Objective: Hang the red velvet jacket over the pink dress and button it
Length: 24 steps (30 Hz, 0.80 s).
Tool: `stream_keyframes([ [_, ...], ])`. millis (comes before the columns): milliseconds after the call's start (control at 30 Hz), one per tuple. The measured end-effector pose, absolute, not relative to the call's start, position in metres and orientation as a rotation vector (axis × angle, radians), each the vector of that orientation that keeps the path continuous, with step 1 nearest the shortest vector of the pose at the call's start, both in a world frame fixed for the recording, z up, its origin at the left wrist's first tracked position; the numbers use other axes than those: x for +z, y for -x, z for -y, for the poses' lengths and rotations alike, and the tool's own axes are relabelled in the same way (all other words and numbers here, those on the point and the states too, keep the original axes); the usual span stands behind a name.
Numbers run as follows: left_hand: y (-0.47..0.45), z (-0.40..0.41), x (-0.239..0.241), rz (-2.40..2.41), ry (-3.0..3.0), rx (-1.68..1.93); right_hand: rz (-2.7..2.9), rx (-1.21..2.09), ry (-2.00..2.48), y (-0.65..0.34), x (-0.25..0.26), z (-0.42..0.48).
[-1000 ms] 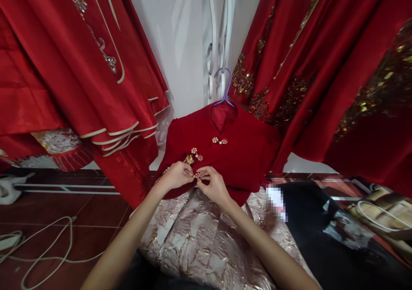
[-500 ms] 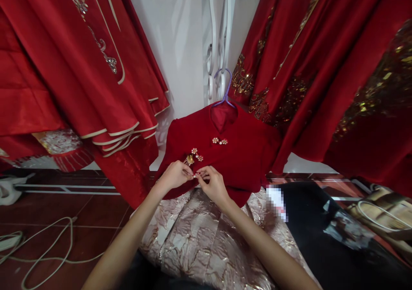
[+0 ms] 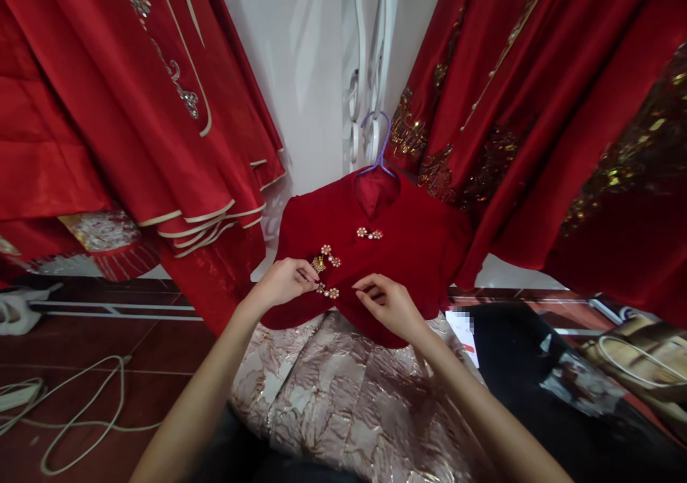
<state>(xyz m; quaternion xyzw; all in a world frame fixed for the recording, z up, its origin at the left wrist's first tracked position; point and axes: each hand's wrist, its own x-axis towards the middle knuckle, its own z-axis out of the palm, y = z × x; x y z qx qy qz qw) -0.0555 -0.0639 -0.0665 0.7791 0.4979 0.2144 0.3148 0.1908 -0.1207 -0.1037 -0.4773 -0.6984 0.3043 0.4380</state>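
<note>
A short red jacket [image 3: 408, 247] hangs on a purple hanger [image 3: 376, 143] over a pale pink brocade skirt [image 3: 333, 397]. Three pearl flower clasps run down its front: one at the collar [image 3: 368, 233], one in the middle [image 3: 330, 255] with a gold tassel [image 3: 318, 264], and the lowest [image 3: 328, 292]. My left hand [image 3: 283, 283] pinches the jacket's front just left of the lowest clasp. My right hand [image 3: 391, 304] rests on the jacket to the right of that clasp, its fingers loosely bent and holding nothing.
Long red embroidered gowns hang on the left [image 3: 134, 111] and right [image 3: 537, 125], close to the jacket. White wall and door handles [image 3: 354, 96] are behind. A white cable [image 3: 80, 411] lies on the red tiled floor at the left. Dark fabric [image 3: 537, 368] lies at the right.
My right hand has let go of the lowest clasp and moved right. The clasp now lies in plain sight. My left hand has stayed by it, and the view has shifted slightly.
</note>
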Motion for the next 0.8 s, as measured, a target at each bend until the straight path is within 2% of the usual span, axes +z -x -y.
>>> stream_keyframes([
  [200,0.043,0.072,-0.071,-1.367,-2.232,0.439,1.693,0.712,1.169,-0.185,-0.084,0.129],
  [533,0.022,0.086,-0.069,-1.632,-2.331,0.328,1.64,0.995,1.188,-0.156,-0.138,0.119],
  [800,0.019,0.087,-0.07,-1.605,-2.463,0.263,1.601,1.136,1.143,-0.155,-0.148,0.114],
])
